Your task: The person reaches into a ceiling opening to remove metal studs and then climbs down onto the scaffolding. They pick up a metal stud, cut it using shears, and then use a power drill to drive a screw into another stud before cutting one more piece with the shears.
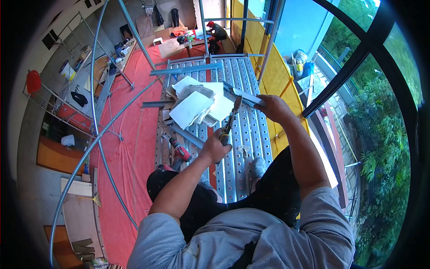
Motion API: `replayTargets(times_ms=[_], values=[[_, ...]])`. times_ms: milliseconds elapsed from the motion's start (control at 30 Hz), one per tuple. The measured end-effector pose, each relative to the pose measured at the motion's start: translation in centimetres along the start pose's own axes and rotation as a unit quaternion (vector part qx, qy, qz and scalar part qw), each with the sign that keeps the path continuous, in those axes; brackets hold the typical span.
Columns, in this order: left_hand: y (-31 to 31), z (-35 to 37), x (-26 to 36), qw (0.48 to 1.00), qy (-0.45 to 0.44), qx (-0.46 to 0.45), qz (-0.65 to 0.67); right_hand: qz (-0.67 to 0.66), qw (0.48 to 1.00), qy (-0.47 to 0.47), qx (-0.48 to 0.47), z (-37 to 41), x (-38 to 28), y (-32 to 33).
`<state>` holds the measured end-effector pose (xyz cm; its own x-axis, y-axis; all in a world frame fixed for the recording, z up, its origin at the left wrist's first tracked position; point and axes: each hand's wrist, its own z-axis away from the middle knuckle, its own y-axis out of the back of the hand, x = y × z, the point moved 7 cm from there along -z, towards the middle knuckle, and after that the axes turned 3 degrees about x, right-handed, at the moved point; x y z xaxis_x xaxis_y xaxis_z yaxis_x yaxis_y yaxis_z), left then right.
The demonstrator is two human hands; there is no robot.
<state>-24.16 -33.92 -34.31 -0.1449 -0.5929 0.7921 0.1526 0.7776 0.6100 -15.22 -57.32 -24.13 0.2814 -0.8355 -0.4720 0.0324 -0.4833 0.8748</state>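
My left hand (216, 147) is closed around the handles of tin snips (231, 120), whose jaws point up and away from me. My right hand (274, 108) grips the near end of a thin grey metal channel (247, 95). The snips' jaws are at the channel's edge; whether they bite into it is too small to tell. Just beyond my left hand, broken white board pieces (191, 110) lie in a pile. A red cordless drill (180, 149) rests left of my left hand, near another metal strip (188, 136).
I sit on a perforated metal scaffold platform (252, 127). A long metal channel (192, 69) crosses its far end. Scaffold tubes (117, 120) rise on the left above red floor sheeting (121, 179). Black window frames (340, 85) stand right. Another person (218, 32) crouches far ahead.
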Motion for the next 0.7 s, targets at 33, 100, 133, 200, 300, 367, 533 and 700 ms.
replayTargets(times_ms=[33,100,133,200,300,367,533,700], values=[[-0.1,0.0,0.0,1.000,0.003,0.001,0.002,0.000,1.000,0.000,0.001,0.0,0.1,-0.1],[-0.1,0.0,0.0,1.000,0.003,0.002,0.005,0.003,1.000,0.001,0.001,-0.1,0.2,-0.3],[-0.1,0.1,0.1,1.000,0.001,0.002,0.005,0.005,1.000,0.002,0.000,0.0,0.2,-0.2],[-0.1,0.2,0.4,1.000,0.007,-0.001,0.009,0.004,1.000,-0.003,-0.007,0.0,0.2,-0.1],[-0.3,0.4,0.4,0.999,0.030,-0.009,0.016,-0.007,1.000,-0.008,-0.024,0.1,0.5,-0.5],[-0.6,0.2,0.1,0.999,0.040,-0.013,0.016,-0.016,0.999,-0.017,-0.037,-0.1,0.7,-1.0],[-0.2,0.0,-1.0,0.999,0.048,-0.022,0.014,-0.060,0.996,-0.011,-0.065,-0.1,1.1,-2.2],[2.0,-0.1,-0.5,0.998,0.064,-0.027,-0.007,-0.075,0.991,-0.051,-0.096,0.3,-0.4,-1.9]])
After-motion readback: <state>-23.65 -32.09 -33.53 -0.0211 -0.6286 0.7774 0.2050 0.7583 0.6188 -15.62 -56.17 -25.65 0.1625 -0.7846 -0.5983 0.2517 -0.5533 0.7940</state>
